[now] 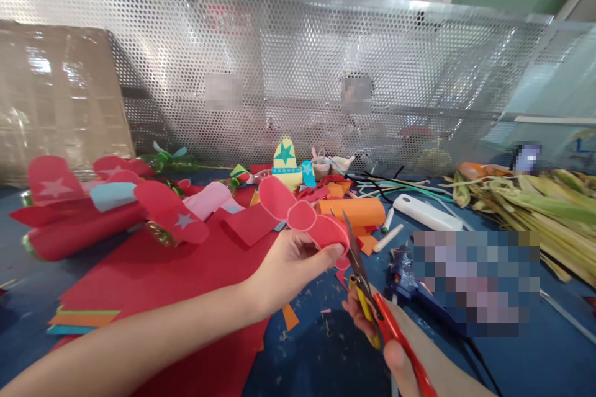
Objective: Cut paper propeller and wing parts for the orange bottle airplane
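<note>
Between the thumb and fingers of my left hand (300, 263) is a red paper cut-out (302, 216), shaped like a propeller with two rounded lobes and a round middle, edged with a pale line. My right hand (399, 363) grips scissors (359, 267) with red and yellow handles. Their blades are parted and point up and away, at the right end of the cut-out. A thin red offcut (343, 263) hangs by that end. Below my left arm lies a stack of red paper sheets (153, 273), with orange, green and blue sheets at its corner.
Red planes (88, 223) with paper wings and stars stand at left. Behind my hands are an orange paper roll (354, 211), a yellow star-marked piece (285, 155) and a white pen-like stick (388, 238). A blue glue gun (419, 288) and dried husks (535, 211) lie right. A perforated metal panel (302, 56) backs the table.
</note>
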`<move>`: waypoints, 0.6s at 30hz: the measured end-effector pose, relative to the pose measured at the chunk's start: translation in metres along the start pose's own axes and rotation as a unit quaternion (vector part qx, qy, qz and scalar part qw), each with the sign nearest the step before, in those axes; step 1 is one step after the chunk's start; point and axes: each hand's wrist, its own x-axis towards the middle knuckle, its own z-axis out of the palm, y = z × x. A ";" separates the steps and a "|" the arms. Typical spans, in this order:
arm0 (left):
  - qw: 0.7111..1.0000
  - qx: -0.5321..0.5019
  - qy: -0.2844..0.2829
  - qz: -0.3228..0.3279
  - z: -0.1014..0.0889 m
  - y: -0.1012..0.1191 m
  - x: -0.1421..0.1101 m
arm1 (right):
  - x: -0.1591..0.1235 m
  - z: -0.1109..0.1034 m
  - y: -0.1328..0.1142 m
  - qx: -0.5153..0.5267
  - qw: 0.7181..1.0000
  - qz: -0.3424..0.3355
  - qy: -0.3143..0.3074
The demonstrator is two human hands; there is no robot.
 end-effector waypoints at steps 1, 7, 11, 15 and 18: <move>1.000 0.001 -0.005 -0.003 0.000 0.000 0.000 | -0.001 0.000 0.001 -0.005 1.000 -0.001 -0.003; 1.000 -0.016 -0.016 0.005 0.002 0.002 0.000 | -0.002 -0.002 0.007 -0.037 0.999 -0.012 -0.015; 0.999 -0.031 -0.022 0.011 0.004 0.001 -0.001 | -0.002 -0.004 0.012 -0.056 0.998 -0.025 -0.017; 0.998 -0.055 -0.021 0.008 0.005 0.001 -0.002 | -0.003 -0.005 0.016 -0.073 0.997 -0.036 -0.017; 0.997 -0.070 -0.023 0.007 0.005 0.000 -0.002 | -0.002 -0.003 0.020 -0.086 0.995 -0.046 -0.011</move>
